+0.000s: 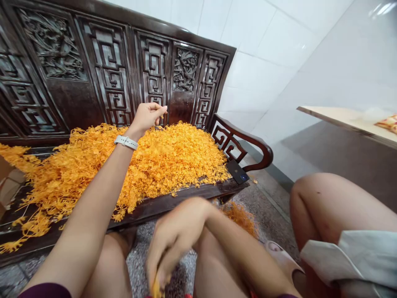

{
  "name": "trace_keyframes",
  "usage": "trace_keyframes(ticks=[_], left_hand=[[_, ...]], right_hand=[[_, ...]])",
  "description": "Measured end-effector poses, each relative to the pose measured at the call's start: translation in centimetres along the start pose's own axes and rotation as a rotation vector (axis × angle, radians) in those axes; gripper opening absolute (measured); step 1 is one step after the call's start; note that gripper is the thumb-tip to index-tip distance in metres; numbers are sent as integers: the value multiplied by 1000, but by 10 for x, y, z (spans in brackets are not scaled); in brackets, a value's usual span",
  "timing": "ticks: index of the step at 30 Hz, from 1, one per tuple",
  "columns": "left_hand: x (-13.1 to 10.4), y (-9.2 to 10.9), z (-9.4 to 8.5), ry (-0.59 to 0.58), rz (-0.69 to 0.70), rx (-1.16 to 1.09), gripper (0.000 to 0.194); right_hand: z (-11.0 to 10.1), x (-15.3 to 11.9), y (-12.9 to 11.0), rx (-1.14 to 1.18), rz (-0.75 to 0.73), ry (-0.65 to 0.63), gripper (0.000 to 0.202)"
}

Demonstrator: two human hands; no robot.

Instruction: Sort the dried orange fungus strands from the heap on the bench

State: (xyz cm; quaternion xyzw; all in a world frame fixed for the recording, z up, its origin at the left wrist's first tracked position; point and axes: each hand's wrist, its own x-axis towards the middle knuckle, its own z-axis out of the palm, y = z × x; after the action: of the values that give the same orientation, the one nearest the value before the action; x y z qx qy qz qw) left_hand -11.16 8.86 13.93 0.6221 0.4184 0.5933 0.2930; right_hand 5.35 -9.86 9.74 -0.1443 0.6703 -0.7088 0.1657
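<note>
A large heap of small orange plastic flower-like pieces [173, 159] with thin stems covers the seat of a dark carved wooden bench [198, 189]. Above the back of the heap, my left hand [149, 118] is closed in a pinch, with a small orange bit at its fingertips. My right hand [178, 236] hangs low between my knees, in front of the bench. It is somewhat blurred and points downward, its fingers closed on an orange plastic piece [157, 287]. Most of that piece is hidden by the fingers and cut off by the frame's lower edge.
A dark phone [238, 171] lies at the bench's right end, beside the curved armrest [263, 151]. More orange strands [240, 217] are heaped on the floor below. A cardboard box [9, 182] stands at far left. Another person's knee [325, 198] and a wooden tabletop [347, 120] are at right.
</note>
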Motion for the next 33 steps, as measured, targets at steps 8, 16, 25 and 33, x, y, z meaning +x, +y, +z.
trace_keyframes(ticks=[8, 16, 25, 33], left_hand=[[0, 6, -20, -45, -221, -325, 29], [-10, 34, -23, -274, -254, -475, 12], [-25, 51, 13, -628, -150, -420, 11], [-26, 51, 36, -359, -152, -365, 12]], right_hand=[[-41, -43, 1, 518, -576, 1396, 28], [-34, -24, 0, 27, -445, 1726, 22], [-46, -36, 4, -12, -488, 1810, 35], [-45, -32, 5, -170, -472, 1826, 24]])
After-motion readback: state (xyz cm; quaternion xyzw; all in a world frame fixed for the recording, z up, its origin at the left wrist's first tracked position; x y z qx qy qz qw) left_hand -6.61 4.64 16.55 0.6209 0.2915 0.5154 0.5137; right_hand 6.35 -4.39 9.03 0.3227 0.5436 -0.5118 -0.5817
